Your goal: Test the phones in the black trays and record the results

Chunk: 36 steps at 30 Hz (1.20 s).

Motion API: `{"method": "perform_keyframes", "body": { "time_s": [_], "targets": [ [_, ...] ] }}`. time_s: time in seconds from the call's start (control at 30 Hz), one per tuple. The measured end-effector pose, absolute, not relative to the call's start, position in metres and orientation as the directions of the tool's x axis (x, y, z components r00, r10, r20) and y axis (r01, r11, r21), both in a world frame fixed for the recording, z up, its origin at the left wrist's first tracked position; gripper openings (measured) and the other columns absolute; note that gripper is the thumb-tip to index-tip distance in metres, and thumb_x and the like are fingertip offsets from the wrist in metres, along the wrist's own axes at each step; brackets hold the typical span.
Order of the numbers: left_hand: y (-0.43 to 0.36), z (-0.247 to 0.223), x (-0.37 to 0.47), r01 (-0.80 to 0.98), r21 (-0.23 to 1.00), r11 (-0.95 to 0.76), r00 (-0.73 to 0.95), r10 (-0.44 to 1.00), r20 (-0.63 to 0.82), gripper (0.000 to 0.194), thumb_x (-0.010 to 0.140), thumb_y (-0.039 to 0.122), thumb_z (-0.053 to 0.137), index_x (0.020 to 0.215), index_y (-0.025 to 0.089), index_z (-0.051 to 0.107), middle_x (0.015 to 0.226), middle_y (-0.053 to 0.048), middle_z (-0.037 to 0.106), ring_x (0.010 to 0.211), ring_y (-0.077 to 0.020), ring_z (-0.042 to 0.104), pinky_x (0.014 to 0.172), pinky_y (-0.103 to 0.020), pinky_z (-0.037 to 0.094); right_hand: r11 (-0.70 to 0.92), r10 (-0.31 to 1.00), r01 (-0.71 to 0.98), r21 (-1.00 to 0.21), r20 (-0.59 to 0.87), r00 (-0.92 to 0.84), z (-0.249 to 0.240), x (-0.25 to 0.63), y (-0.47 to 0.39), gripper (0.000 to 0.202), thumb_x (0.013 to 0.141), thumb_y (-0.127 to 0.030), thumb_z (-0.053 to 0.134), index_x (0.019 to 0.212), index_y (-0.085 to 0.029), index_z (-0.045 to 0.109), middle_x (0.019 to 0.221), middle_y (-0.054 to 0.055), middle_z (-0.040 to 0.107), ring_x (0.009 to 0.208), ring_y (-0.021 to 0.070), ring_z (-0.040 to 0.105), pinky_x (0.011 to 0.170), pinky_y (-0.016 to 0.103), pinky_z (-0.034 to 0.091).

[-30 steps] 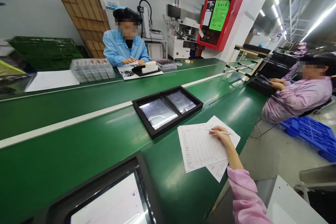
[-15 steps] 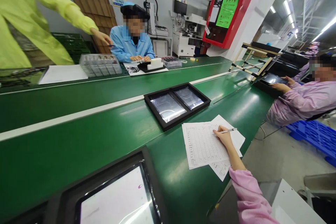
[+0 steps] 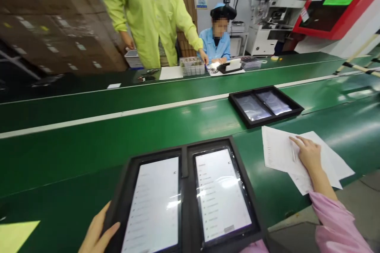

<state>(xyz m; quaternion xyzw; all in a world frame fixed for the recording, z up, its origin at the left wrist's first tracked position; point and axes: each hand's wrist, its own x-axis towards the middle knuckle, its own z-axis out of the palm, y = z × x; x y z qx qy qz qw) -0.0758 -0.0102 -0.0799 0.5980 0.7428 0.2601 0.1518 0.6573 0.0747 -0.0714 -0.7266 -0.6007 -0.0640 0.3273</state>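
My left hand (image 3: 97, 229) grips the left edge of a black foam tray (image 3: 185, 189), thumb on top. Two lit screens sit in its compartments, a left tablet (image 3: 154, 205) and a right tablet (image 3: 221, 197), both showing white pages with lines of text. To the right, my right hand (image 3: 310, 158) rests over printed sheets (image 3: 277, 150), its fingers stretched out. A slim pen (image 3: 294, 153) is on the paper beside my fingers; the contact between them is blurred. Beyond the sheets lies a second black tray (image 3: 247, 122) with two dark, film-covered screens.
Across the green bench (image 3: 89, 138) a person in yellow (image 3: 154, 19) stands reaching toward a clear parts box (image 3: 192, 67). A person in blue (image 3: 218, 43) sits beside it. A yellow sheet (image 3: 18, 235) is at lower left, and a tube frame (image 3: 356, 61) stands at right.
The view has swung left. My left hand has come into view on the near tray. My right hand no longer pinches the pen, and its fingers have stretched out. The tablets show different pages.
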Motion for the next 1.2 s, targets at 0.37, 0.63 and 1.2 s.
{"method": "perform_keyframes", "body": {
  "time_s": [0.37,0.63,1.2],
  "targets": [
    [-0.017,-0.065,-0.052,0.96,0.27,0.071,-0.112,0.984,0.14,0.064,0.091,0.051,0.035,0.142,0.012,0.041,0.127,-0.017,0.057,0.113,-0.0329,0.061,0.086,-0.047,0.056,0.765,0.581,0.643,0.037,0.389,-0.715,-0.022,0.36,0.025,0.054,0.094,-0.066,0.055,0.135,-0.032,0.06,0.146,0.014,0.045,0.129,0.0342,0.042,0.113,0.056,0.009],
    [-0.019,-0.059,-0.036,0.983,0.155,0.099,-0.127,0.976,0.178,0.088,0.087,0.069,0.039,0.149,0.007,0.034,0.125,-0.023,0.054,0.111,-0.0396,0.055,0.081,-0.052,0.049,0.782,0.601,0.604,-0.155,0.446,-0.663,-0.014,0.38,0.031,0.044,0.106,-0.053,0.036,0.106,-0.03,0.074,0.138,0.01,0.051,0.124,0.0318,0.045,0.113,0.056,0.01],
    [-0.036,-0.028,-0.028,0.892,0.094,-0.442,0.339,0.793,0.506,0.057,0.104,0.047,0.028,0.151,0.016,0.039,0.109,-0.01,0.071,0.096,-0.0255,0.06,0.083,-0.036,0.039,0.838,0.531,0.526,-0.145,0.444,-0.722,-0.026,0.375,0.017,0.063,0.107,-0.055,0.018,0.108,-0.024,0.073,0.13,0.012,0.055,0.114,0.0287,0.05,0.112,0.055,0.018]
  ]
}}
